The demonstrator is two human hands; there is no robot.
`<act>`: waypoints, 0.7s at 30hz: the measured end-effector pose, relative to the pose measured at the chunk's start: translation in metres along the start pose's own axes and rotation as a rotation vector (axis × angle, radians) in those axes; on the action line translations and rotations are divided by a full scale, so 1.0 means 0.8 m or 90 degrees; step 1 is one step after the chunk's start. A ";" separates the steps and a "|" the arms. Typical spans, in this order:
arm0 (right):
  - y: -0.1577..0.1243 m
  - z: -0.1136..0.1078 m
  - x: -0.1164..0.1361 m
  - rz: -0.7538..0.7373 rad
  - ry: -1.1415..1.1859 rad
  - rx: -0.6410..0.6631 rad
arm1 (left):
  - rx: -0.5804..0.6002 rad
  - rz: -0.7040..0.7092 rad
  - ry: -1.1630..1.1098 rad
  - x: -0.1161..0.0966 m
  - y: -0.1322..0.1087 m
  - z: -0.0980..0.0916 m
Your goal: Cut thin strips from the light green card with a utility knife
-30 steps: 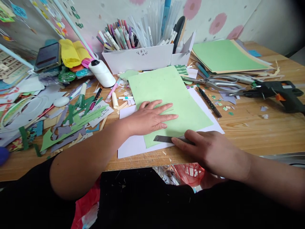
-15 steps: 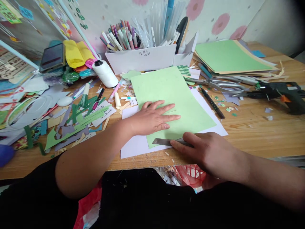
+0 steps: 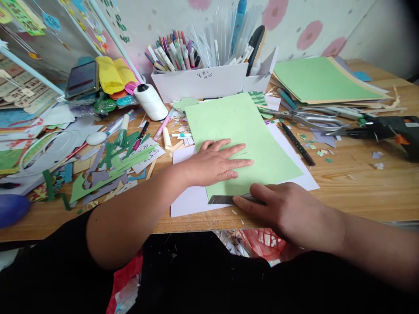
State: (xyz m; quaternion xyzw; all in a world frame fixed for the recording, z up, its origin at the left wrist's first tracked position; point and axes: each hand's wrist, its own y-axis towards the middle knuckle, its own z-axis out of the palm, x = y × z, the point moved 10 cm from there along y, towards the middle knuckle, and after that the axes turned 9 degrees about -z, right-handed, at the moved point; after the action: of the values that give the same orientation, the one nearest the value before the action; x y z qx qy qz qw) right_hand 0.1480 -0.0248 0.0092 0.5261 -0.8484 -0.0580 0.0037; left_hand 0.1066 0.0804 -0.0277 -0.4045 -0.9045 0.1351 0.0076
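A light green sheet of paper lies at a slant over a white sheet by the table's front edge. My left hand rests flat on the green paper with its fingers spread. Wrapped round a utility knife is my right hand, low over the sheet's near right part. The knife's broad blade points left, along the green paper's near edge. Its handle is mostly hidden in my fingers.
Paper scraps and a white thread spool are on the left. Behind stands a white box of pens. To the right are scissors, a black pen, a glue gun and stacked coloured paper.
The whole view has shifted slightly, so everything sits a little further right. The knife blade has moved toward the green paper's near edge. My left hand stays spread on the sheet.
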 end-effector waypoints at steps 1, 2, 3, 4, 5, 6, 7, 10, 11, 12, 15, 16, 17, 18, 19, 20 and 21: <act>0.002 -0.002 -0.001 0.004 -0.004 -0.007 | -0.001 0.001 -0.002 0.000 0.000 0.000; 0.004 -0.003 -0.001 0.005 -0.007 -0.014 | -0.004 0.003 -0.004 0.000 0.000 -0.001; 0.006 -0.004 0.000 0.003 -0.008 -0.018 | -0.007 0.004 -0.005 0.001 0.000 -0.001; 0.009 -0.004 0.001 0.000 -0.006 -0.021 | -0.010 0.005 -0.007 0.001 0.000 -0.001; 0.011 -0.004 0.004 -0.008 0.004 -0.019 | -0.013 0.007 -0.010 0.001 0.000 -0.001; 0.013 -0.002 0.006 -0.013 0.019 -0.011 | -0.014 0.009 -0.013 0.001 0.000 -0.001; 0.013 0.001 0.008 -0.016 0.037 0.000 | -0.013 0.011 -0.017 0.001 0.000 -0.001; 0.011 0.002 0.019 -0.047 0.094 0.015 | -0.007 0.009 -0.025 0.001 -0.001 -0.001; 0.007 -0.002 0.023 -0.068 0.115 0.003 | -0.005 0.006 -0.025 0.001 -0.001 -0.001; 0.002 -0.008 0.025 -0.090 0.139 -0.014 | -0.004 0.004 -0.024 0.001 -0.001 -0.002; -0.024 -0.028 0.008 -0.123 0.216 -0.063 | -0.010 0.002 -0.027 0.000 -0.001 -0.005; -0.037 -0.033 -0.009 -0.101 0.237 -0.074 | -0.021 0.002 -0.036 0.000 -0.002 -0.008; -0.051 -0.036 -0.036 -0.035 0.230 -0.085 | -0.042 0.000 -0.051 0.002 -0.002 -0.012; -0.068 -0.037 -0.068 0.047 0.208 -0.088 | -0.072 -0.004 -0.066 0.005 -0.003 -0.019; -0.089 -0.042 -0.099 0.126 0.176 -0.119 | -0.114 -0.009 -0.080 0.009 -0.005 -0.029; -0.112 -0.047 -0.131 0.212 0.123 -0.152 | -0.164 -0.016 -0.088 0.013 -0.008 -0.040; -0.135 -0.052 -0.155 0.270 0.074 -0.186 | -0.219 -0.023 -0.091 0.017 -0.013 -0.053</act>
State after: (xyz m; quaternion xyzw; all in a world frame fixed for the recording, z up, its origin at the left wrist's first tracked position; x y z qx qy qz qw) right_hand 0.3024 0.0344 0.0462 0.3326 -0.9208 -0.1473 0.1405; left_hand 0.0950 0.0938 0.0145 -0.3732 -0.9195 0.0070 -0.1234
